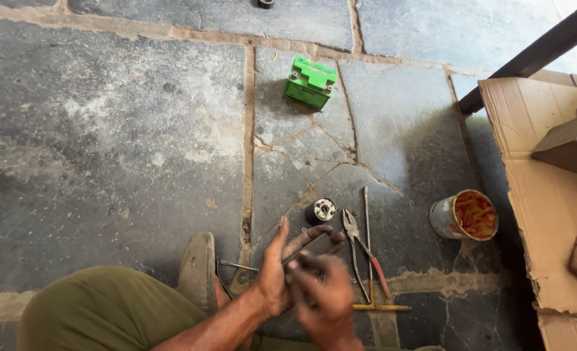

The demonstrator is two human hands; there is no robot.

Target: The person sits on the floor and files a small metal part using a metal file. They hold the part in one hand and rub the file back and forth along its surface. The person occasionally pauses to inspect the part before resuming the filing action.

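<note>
Your right hand [324, 296] sits nearest the lens, blurred, its fingers curled over a small dark part [311, 250]; how tightly they grip, I cannot tell. Your left hand [282, 266] stands edge-up just beside it, fingers straight and together, palm against the same dark part, which sits between the two hands above the stone floor [106, 149]. Bent knee in olive trousers and a sandal [197, 270] lie to the left.

Just right of the hands: pliers [366, 253] with red handles, a long T-handled tool [370, 260]. A small metal cylinder [321, 210] stands just beyond the fingertips. Green battery [310, 81] well apart, further out. Rusty tin can [464, 216] near a cardboard sheet [529, 188].

Risks, as judged: the part may slip from the hands and land in the cracked floor joints; a stray elbow could knock the cylinder rolling.
</note>
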